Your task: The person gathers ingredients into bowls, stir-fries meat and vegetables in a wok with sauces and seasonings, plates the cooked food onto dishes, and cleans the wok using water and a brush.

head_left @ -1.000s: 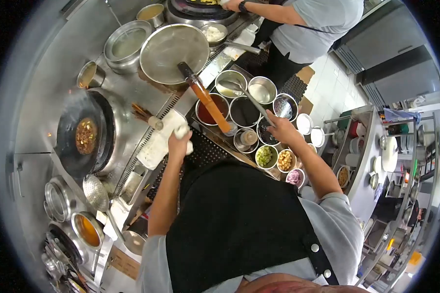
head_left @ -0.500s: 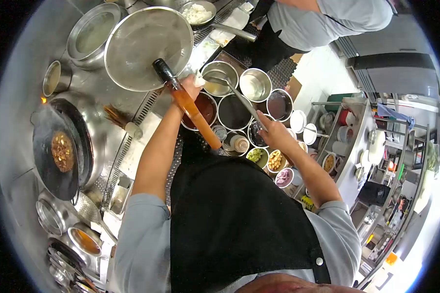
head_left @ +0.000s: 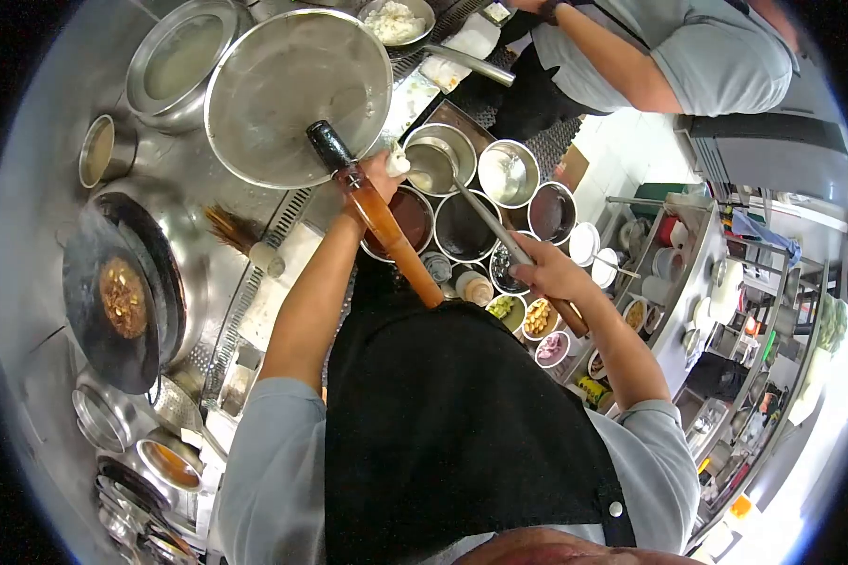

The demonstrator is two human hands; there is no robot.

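Observation:
My right hand (head_left: 548, 268) is closed round the handle of a long ladle (head_left: 485, 215), whose bowl is over a steel pot (head_left: 440, 141) at the top of the group of containers. My left hand (head_left: 382, 177) is beside that pot, partly hidden behind a brown stick with a black end (head_left: 386, 231); a white cloth (head_left: 398, 160) shows at its fingers. Just left of it lies a wide round strainer (head_left: 297, 94). Dark sauce (head_left: 466, 226) and red sauce (head_left: 412, 221) fill two pots below the ladle.
At the left a smoking black wok (head_left: 99, 325) holds brown food. A bamboo brush (head_left: 231, 231) lies on the steel counter. Small bowls of green, yellow and pink pieces (head_left: 552, 348) stand near my apron. Another person (head_left: 631, 66) is at the top right. Steel shelves (head_left: 772, 358) stand at the right.
My left hand has gone from the cloth on the counter edge up to the pots. The ladle's bowl has tipped over the top pot. The view has shifted, and the other person's arm has moved.

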